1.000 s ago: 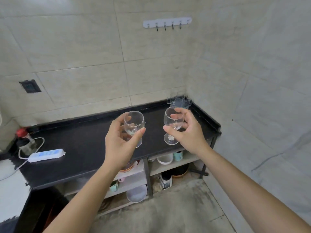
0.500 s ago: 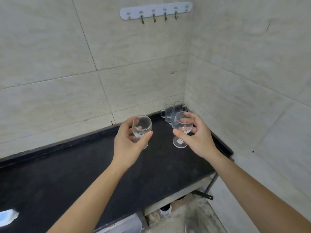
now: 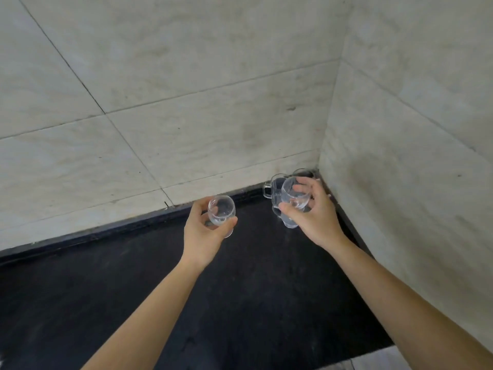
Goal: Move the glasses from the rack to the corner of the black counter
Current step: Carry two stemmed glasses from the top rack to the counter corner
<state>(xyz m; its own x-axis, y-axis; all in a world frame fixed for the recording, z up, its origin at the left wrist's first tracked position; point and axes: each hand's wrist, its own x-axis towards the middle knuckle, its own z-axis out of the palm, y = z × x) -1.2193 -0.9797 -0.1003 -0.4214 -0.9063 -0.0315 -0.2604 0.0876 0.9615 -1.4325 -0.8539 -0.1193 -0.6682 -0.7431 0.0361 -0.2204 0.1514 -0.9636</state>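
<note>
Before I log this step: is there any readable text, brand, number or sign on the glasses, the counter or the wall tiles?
None can be read. The stemmed glass in the left hand, the one in the right hand, the glass mugs in the corner, the black counter and the wall tiles show no lettering.

1. Large pale beige wall tiles [image 3: 186, 76] with faint marbling fill the upper left and centre of the frame, split by thin dark grout lines.
2. A second tiled wall [image 3: 413, 129] fills the right side, meeting the first in a vertical corner right of centre.
3. A strip of light floor [image 3: 373, 361] shows at the bottom right edge.
4. Lighting is soft and even.
</note>
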